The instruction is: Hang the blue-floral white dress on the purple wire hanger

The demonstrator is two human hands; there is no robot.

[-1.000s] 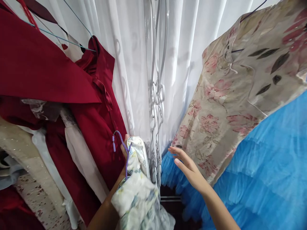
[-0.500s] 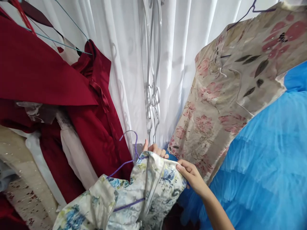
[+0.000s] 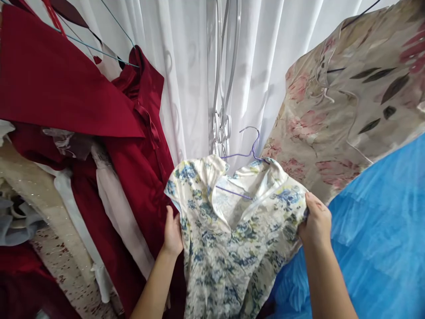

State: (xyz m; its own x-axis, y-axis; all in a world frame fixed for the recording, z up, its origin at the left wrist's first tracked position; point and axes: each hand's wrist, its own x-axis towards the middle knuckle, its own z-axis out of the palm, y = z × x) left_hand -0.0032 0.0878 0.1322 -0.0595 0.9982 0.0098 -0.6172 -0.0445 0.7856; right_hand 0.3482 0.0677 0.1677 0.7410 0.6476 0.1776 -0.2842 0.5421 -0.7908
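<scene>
A white dress with blue and yellow flowers [image 3: 229,248] hangs upright in front of me on a thin purple wire hanger [image 3: 254,148]. Its V-shaped neckline faces me, and the hanger's bar shows through the opening. My right hand [image 3: 317,219] pinches the edge of the sleeve on the right, thumb in front. At the opposite side, below the left sleeve, my left hand [image 3: 173,232] grips the dress edge with its thumb up; its fingers are partly hidden by the cloth.
Dark red garments [image 3: 133,177] hang on the left beside a pale sequined one [image 3: 59,212]. To the right are a beige dress with pink flowers [image 3: 308,124] and a blue ruffled tulle dress [image 3: 375,221]. Behind stand white curtains [image 3: 189,88] and a curled white metal frame [image 3: 221,119].
The floral dress has swung from tilted to upright, its hanger moving up and right. My left hand has come from behind the right shoulder to the left side; my right hand has moved right.
</scene>
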